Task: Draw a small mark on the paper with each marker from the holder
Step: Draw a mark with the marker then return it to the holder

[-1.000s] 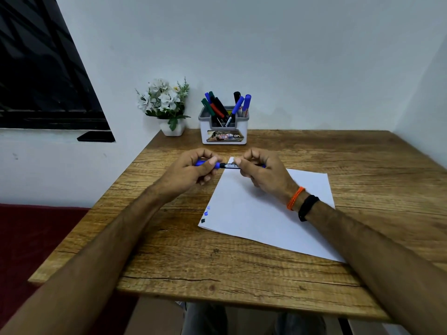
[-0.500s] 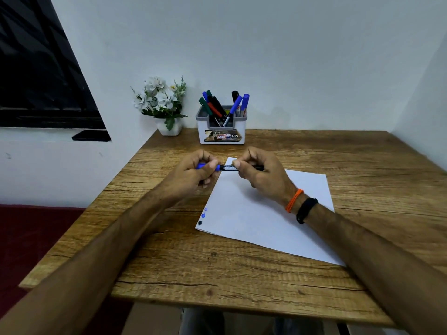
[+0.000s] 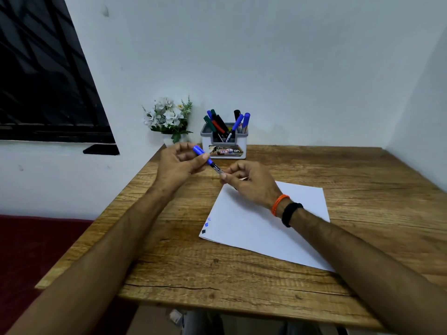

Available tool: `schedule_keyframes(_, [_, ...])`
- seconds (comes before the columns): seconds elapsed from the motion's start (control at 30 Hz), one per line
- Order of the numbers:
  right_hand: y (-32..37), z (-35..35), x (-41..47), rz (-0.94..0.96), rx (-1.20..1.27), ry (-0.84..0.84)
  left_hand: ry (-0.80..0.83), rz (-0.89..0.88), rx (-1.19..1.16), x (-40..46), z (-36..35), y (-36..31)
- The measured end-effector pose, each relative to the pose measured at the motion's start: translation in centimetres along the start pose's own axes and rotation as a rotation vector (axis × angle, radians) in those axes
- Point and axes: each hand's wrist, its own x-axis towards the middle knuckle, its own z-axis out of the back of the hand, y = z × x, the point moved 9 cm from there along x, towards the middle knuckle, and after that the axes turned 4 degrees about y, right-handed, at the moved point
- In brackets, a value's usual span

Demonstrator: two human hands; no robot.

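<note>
A blue-capped marker (image 3: 210,162) with a black barrel slants over the table's far side, cap end up and to the left. My left hand (image 3: 179,165) grips the blue cap end. My right hand (image 3: 251,183) pinches the barrel's lower end with curled fingers, above the far corner of the white paper (image 3: 256,233). Three small marks (image 3: 206,226), blue and dark, sit by the paper's near left corner. The white and grey holder (image 3: 225,151) stands at the back with several markers (image 3: 227,124) in it.
A white pot of artificial flowers (image 3: 170,117) stands left of the holder at the wall. The wooden table (image 3: 217,274) meets a wall at the back and another on the right. A dark window (image 3: 43,81) is on the left.
The marker was level between both hands; now its cap end is raised and moved back toward the holder with my left hand. My right hand has shifted slightly right.
</note>
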Motion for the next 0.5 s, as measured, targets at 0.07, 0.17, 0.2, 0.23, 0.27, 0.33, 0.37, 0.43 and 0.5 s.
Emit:
schedule_keyframes(0.07, [0.4,0.7,0.9,-0.013,-0.093,-0.033,-0.034,-0.062,0.029,0.9,0.2,-1.8])
schedule_keyframes(0.17, [1.0,2.9,2.4,-0.005,-0.124,-0.174,-0.072,-0.129,0.105,2.8,0.9,-4.3])
schedule_keyframes(0.2, [1.1,3.7,2.9,-0.006,-0.146,-0.221,-0.082,-0.142,0.134,3.5,1.1,-5.0])
schedule_keyframes(0.23, [1.2,4.3,3.4,-0.015,-0.191,-0.252,-0.092,-0.160,0.166,4.2,1.3,-5.7])
schedule_keyframes(0.27, [1.1,4.7,4.1,-0.025,-0.256,-0.263,-0.105,-0.182,0.196,4.9,1.4,-6.4])
schedule_keyframes(0.33, [1.0,4.8,5.5,-0.022,-0.425,-0.236,-0.150,-0.218,0.249,6.2,1.6,-7.4])
schedule_keyframes(0.37, [1.1,4.6,6.0,-0.010,-0.508,-0.209,-0.182,-0.229,0.280,6.9,1.7,-7.8])
schedule_keyframes(0.43, [1.4,3.9,7.0,0.019,-0.651,-0.166,-0.247,-0.245,0.350,8.2,1.9,-8.5])
schedule_keyframes(0.5, [1.5,3.3,7.7,0.043,-0.749,-0.140,-0.274,-0.273,0.385,9.4,1.8,-9.0])
